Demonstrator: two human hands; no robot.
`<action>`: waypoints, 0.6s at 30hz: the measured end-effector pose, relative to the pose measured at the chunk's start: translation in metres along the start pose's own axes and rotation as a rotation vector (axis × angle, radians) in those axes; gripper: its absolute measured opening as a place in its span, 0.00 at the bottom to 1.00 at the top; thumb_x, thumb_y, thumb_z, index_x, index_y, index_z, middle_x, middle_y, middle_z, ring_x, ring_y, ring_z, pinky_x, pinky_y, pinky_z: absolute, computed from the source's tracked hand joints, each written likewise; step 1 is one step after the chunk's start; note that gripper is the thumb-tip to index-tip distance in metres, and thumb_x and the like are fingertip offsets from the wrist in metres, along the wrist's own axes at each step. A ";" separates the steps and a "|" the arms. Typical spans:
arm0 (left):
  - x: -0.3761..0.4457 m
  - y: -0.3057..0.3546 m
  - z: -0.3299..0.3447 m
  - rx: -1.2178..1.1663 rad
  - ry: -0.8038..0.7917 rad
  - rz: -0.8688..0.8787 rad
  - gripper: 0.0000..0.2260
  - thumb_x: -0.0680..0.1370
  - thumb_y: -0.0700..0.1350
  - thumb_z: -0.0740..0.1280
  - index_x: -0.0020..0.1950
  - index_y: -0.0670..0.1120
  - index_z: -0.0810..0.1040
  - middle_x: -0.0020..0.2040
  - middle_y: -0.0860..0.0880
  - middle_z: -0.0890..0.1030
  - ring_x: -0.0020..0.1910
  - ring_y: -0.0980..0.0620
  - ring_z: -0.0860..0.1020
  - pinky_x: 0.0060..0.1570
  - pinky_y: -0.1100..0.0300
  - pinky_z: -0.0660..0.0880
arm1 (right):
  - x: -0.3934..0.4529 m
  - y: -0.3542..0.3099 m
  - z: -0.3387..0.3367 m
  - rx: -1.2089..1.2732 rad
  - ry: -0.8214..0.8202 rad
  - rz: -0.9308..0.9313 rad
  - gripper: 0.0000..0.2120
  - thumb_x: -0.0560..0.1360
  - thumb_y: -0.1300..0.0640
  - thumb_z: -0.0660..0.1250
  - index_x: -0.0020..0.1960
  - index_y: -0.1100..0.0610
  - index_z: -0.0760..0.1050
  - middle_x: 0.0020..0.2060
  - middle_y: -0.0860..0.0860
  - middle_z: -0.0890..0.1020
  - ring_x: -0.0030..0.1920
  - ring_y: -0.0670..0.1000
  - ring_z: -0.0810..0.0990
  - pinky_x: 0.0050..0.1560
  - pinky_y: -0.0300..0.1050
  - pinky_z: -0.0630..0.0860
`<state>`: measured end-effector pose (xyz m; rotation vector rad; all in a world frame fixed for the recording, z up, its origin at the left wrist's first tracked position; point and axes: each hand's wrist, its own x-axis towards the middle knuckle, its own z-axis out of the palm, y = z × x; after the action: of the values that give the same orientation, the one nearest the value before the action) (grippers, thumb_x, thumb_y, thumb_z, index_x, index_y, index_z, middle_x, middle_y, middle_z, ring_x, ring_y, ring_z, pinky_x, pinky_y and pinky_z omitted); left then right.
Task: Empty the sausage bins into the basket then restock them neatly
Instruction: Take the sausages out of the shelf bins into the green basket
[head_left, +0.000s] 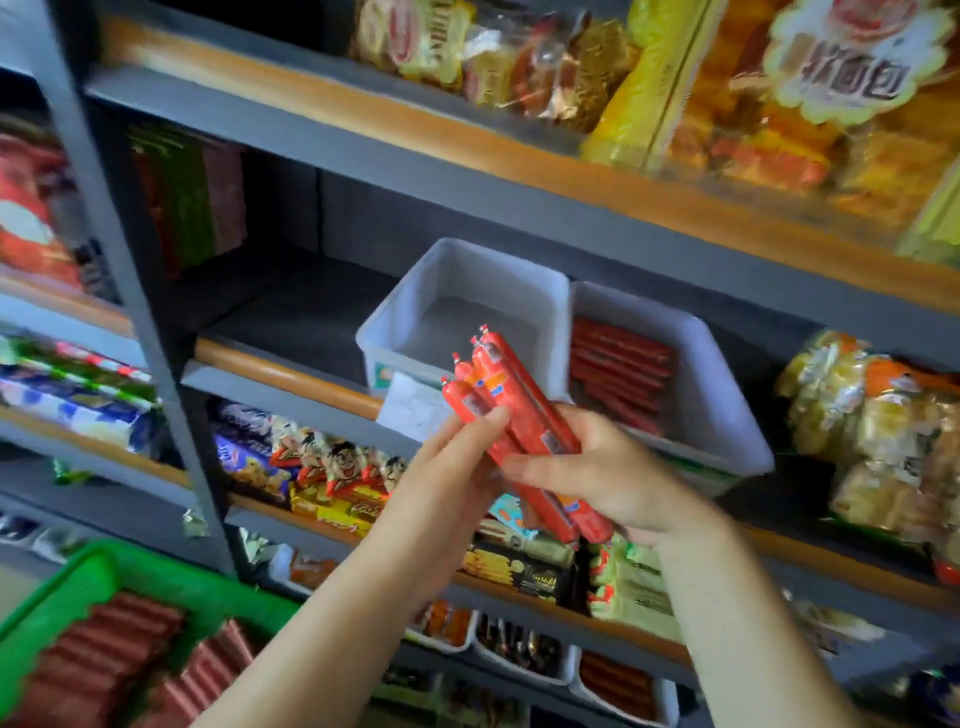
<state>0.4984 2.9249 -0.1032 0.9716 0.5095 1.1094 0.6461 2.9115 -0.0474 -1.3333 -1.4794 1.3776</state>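
Note:
A bundle of several red sausage sticks (511, 402) is held up in front of the shelf. My right hand (602, 470) grips the bundle from the right, fingers curled round its lower half. My left hand (452, 483) touches it from the left with straight fingers, thumb tip on the upper sticks. Behind the bundle stands a white bin (467, 291) with a bare floor. The white bin to its right (722, 384) holds a neat row of dark red sausages (618, 374). A green basket (93, 577) at the lower left holds many red sausages (114, 649).
Grey metal shelves with wooden edges (291, 374) carry packed snacks above, below and to both sides. Bread bags (872, 431) sit right of the bins. Small white bins with dark sausages (613, 680) line a lower shelf. The shelf left of the bins is bare.

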 end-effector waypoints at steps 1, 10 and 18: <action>-0.004 -0.001 -0.013 -0.070 0.039 -0.077 0.23 0.77 0.55 0.66 0.60 0.37 0.78 0.53 0.34 0.81 0.45 0.42 0.80 0.39 0.54 0.76 | 0.009 0.009 0.017 0.011 -0.016 0.011 0.14 0.68 0.57 0.77 0.52 0.54 0.80 0.41 0.58 0.84 0.37 0.56 0.81 0.38 0.48 0.79; -0.059 -0.018 -0.186 -0.486 0.497 -0.351 0.15 0.75 0.49 0.68 0.56 0.42 0.81 0.52 0.42 0.85 0.51 0.46 0.84 0.55 0.51 0.80 | 0.104 0.103 0.180 0.058 -0.029 0.254 0.14 0.80 0.49 0.63 0.56 0.58 0.80 0.49 0.54 0.86 0.50 0.53 0.84 0.51 0.45 0.81; -0.129 -0.032 -0.339 -0.555 0.734 -0.480 0.09 0.77 0.47 0.65 0.52 0.43 0.79 0.44 0.42 0.85 0.40 0.44 0.85 0.46 0.52 0.80 | 0.162 0.159 0.318 0.117 -0.111 0.405 0.05 0.81 0.59 0.63 0.52 0.59 0.77 0.46 0.59 0.83 0.47 0.54 0.82 0.52 0.52 0.78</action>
<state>0.2047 2.9371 -0.3179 -0.0782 0.9041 1.0549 0.3421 2.9736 -0.2838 -1.5589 -1.2154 1.7889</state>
